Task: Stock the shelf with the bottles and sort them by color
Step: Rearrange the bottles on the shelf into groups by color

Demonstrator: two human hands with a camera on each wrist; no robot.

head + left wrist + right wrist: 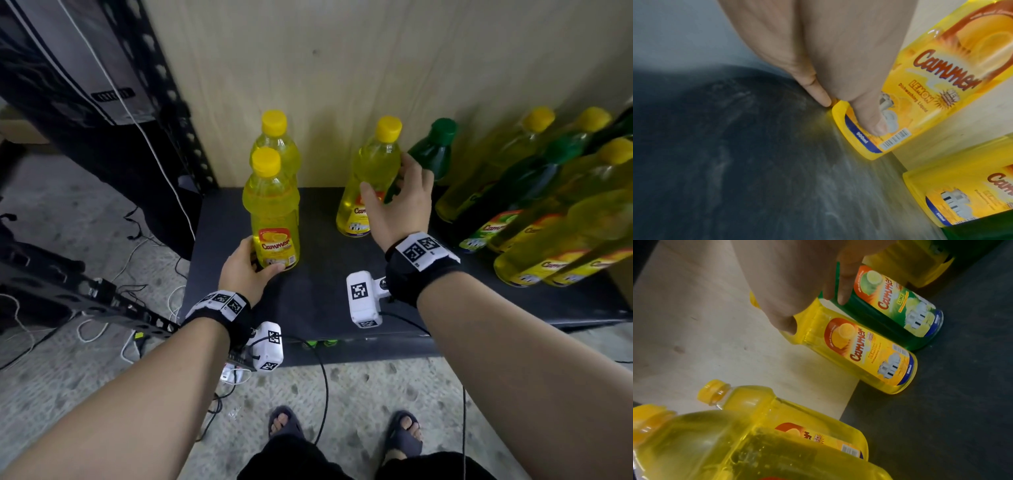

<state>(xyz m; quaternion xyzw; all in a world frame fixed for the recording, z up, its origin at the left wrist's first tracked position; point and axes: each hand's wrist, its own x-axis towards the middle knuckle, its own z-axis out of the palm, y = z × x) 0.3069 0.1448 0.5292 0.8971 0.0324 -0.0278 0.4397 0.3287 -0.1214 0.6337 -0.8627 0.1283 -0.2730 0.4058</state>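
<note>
Head view: left hand [245,270] grips the base of the front yellow bottle [272,212], upright at the left end of the dark shelf [322,291], a second yellow bottle [275,140] right behind it. Right hand [399,202], fingers spread and not closed, touches the yellow bottle [371,178] right of that pair; green bottle [433,147] just beyond.

Left wrist: thumb [869,113] pressed on the Cammer lemon label [937,91].

Right wrist: fingertips [842,293] between the yellow and green lime bottles.

Two yellow plastic bottles [272,212] one behind the other near dark shelf's [318,291] left edge, third yellow bottle [371,181] mid-shelf at back, green bottle [430,150] just right of it, mixed bottle cluster [548,205] at right edge.
</note>
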